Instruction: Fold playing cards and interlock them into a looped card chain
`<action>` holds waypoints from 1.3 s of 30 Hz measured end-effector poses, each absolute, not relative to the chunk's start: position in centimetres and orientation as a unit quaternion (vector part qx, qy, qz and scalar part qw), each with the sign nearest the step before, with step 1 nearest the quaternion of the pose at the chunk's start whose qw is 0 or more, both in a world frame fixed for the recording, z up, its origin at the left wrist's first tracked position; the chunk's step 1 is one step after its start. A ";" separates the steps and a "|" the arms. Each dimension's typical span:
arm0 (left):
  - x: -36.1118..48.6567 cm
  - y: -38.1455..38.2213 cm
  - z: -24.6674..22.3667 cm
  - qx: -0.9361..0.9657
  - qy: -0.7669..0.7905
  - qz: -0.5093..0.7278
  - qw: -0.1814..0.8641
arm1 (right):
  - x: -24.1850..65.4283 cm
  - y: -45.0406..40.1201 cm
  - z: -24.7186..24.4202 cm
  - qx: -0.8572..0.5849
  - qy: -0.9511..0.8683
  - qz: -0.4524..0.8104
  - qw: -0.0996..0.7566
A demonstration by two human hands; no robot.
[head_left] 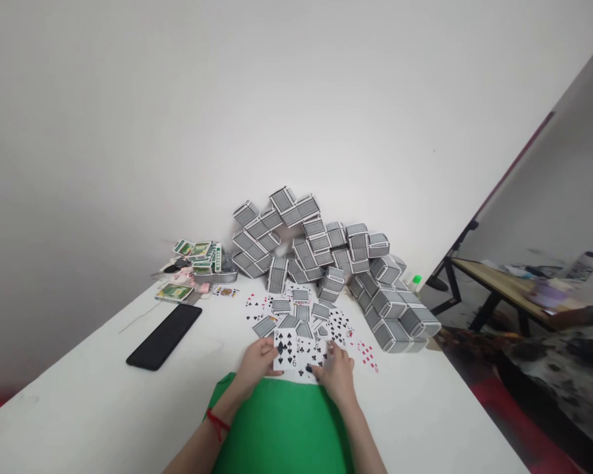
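My left hand pinches a nine of spades playing card by its left edge, face toward me, thumb on its front. Close beside it, my right hand grips more face-up playing cards showing black clubs, with thumb and fingers closed on their right side. How many cards each hand holds I cannot tell. Just beyond my hands lie loose cards, some showing grey backs and others black or red faces. Several red diamond cards rest to the right of my right hand.
Folded grey-backed card blocks are piled along the wall, with more stacked at the right. A black phone lies at left on the white table. Green-and-white card boxes are heaped behind it. A green cap shows at far right.
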State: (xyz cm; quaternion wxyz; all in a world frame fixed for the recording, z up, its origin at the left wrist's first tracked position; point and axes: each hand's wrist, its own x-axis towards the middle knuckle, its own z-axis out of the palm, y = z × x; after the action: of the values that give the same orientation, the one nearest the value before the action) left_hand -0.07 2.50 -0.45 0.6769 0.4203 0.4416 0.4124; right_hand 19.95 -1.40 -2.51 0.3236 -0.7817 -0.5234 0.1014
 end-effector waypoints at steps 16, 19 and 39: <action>-0.4 2.0 -0.6 0.473 0.409 0.347 0.699 | 16.2 -2.3 -0.8 -0.529 -0.598 0.296 0.524; -0.3 1.7 -0.3 0.452 0.391 0.340 0.726 | 15.5 -2.5 -1.1 -0.509 -0.612 0.307 0.521; -1.0 2.4 -0.7 0.508 0.347 0.394 0.683 | 15.1 -1.8 -2.4 -0.523 -0.460 0.458 0.553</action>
State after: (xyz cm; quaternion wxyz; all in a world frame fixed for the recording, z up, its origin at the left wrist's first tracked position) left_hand -0.98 2.36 -0.72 0.6828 0.5078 0.3474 0.3939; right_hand 15.14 -1.83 -2.41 0.5529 -0.5226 -0.4596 0.4582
